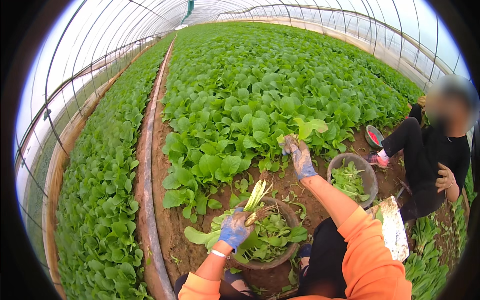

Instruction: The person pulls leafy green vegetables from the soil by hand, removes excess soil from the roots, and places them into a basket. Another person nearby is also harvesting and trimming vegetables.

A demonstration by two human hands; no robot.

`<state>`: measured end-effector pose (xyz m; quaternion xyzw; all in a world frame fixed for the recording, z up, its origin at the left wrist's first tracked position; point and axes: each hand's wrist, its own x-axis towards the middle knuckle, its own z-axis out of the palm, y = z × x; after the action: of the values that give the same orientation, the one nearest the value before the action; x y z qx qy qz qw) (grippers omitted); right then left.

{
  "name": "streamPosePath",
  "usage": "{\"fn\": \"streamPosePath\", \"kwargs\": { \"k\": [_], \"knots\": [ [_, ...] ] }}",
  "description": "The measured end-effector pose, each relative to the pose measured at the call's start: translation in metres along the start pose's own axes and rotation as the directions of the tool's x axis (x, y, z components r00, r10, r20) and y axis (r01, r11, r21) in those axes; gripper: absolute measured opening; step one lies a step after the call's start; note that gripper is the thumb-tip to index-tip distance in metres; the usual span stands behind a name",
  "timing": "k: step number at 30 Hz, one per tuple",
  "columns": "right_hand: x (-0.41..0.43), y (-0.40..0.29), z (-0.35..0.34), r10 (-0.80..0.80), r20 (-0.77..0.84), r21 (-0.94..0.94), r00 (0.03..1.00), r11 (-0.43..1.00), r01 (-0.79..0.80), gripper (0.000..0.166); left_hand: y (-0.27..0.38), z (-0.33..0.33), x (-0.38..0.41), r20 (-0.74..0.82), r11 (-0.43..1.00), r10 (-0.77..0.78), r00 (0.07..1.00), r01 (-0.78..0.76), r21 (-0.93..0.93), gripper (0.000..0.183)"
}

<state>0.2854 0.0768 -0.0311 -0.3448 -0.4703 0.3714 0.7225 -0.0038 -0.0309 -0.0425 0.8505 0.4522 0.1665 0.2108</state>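
Observation:
My left hand point(236, 228), in a soiled blue-and-tan work glove, grips a bunch of leafy greens point(256, 195). Pale stems and earthy roots poke out past the thumb, while the leaves hang to the left. Beneath that hand stands a round tub point(291, 217) holding loose leaves and pulled plants. My right hand point(300, 155), gloved alike, is stretched forward at the edge of the leafy crop point(240, 120). Its fingers pinch a yellowish-green leaf point(310, 128); how much stem is inside the fist is hidden.
To the right sits a second tub point(371, 176) of greens. Beyond it is a small bowl point(374, 137) with red things. A seated co-worker point(431, 157) is close by. A dirt-stained flat panel point(395, 228) stands at my right arm. A pale hose point(150, 180) runs along the left furrow.

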Motion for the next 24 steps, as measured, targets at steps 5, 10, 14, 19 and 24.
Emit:
{"fn": "streamPosePath", "kwargs": {
  "k": [5,10,14,19,24],
  "knots": [
    [-0.072,0.041,0.027,0.672,0.415,-0.836,0.613,0.547,-0.034,0.056,-0.03,-0.016,-0.008,-0.151,0.994,-0.093,0.984,0.084,-0.066,0.037],
    [-0.073,0.072,-0.009,0.828,0.467,-0.849,0.309,0.323,0.417,0.045,-0.013,-0.014,0.01,-0.207,0.996,-0.041,0.977,0.025,-0.08,0.038],
    [-0.04,0.008,0.028,0.637,0.423,-0.507,0.645,0.756,-0.415,0.028,-0.026,-0.004,0.008,-0.264,1.0,-0.007,0.964,0.001,-0.024,0.038],
    [-0.039,-0.029,0.056,0.646,0.235,-0.343,0.726,0.754,-0.56,0.023,-0.024,0.006,0.012,-0.197,0.998,0.051,0.979,-0.042,0.05,0.038],
    [-0.033,0.011,0.022,0.475,0.1,-0.108,0.874,0.879,-0.465,0.014,-0.008,0.0,0.017,-0.141,0.997,0.015,0.99,-0.025,-0.069,0.04]
  ]
}}
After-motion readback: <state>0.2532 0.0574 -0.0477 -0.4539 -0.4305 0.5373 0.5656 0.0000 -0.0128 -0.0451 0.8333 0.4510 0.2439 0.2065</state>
